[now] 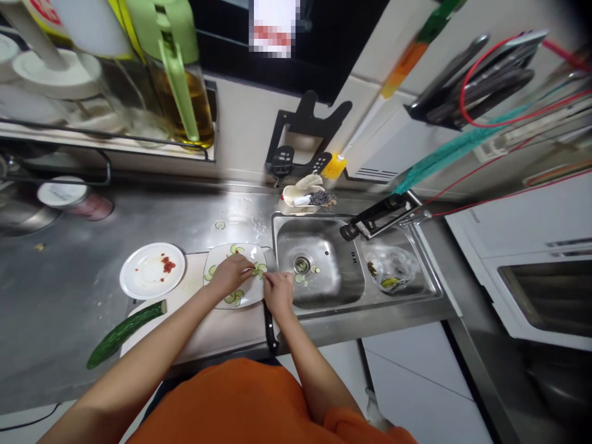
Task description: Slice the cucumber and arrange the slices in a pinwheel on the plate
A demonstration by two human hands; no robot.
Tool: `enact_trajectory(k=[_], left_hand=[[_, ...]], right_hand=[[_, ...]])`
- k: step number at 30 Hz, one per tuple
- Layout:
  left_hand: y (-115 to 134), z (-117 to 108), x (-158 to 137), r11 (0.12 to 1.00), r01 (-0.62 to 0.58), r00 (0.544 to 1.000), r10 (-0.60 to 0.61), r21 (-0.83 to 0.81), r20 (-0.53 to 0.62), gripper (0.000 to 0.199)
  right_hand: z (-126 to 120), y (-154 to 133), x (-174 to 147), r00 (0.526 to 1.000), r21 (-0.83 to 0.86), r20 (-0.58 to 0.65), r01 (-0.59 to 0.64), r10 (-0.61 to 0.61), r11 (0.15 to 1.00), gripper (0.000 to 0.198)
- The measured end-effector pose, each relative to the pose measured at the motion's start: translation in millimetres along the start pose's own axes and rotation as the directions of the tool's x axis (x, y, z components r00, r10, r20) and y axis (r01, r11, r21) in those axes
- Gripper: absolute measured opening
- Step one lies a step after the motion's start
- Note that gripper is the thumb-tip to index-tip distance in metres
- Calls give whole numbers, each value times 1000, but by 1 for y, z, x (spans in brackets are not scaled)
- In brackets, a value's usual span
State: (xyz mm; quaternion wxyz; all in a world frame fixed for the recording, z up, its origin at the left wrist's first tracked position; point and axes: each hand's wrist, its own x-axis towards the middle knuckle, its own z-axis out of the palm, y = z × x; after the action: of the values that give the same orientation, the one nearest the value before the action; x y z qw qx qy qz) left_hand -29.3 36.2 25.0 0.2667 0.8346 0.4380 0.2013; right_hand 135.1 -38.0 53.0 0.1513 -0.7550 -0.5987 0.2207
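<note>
Orange cloth of a shirt (226,407) fills the bottom centre of the frame, and beyond it two bare hands work at a white square plate (253,251) near the middle, where green-rimmed slices (234,298) lie in small clusters. From where I stand, the left hand (231,275) and right hand (280,295) bring curled fingers close together over its right side, though I can't tell whether either pinches anything. Lower left lies a cut cucumber (124,333); a black-handled knife (271,330) sits beside the right wrist.
</note>
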Motion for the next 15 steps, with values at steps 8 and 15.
enact_trajectory(k=[8,15], left_hand=[[-7,15,7,997,-81,995,81,0,58,16],[-2,17,7,995,-81,989,74,53,124,18]], right_hand=[[3,-3,4,999,-54,42,-31,34,998,23],[0,-5,4,999,-57,37,-36,38,998,22]])
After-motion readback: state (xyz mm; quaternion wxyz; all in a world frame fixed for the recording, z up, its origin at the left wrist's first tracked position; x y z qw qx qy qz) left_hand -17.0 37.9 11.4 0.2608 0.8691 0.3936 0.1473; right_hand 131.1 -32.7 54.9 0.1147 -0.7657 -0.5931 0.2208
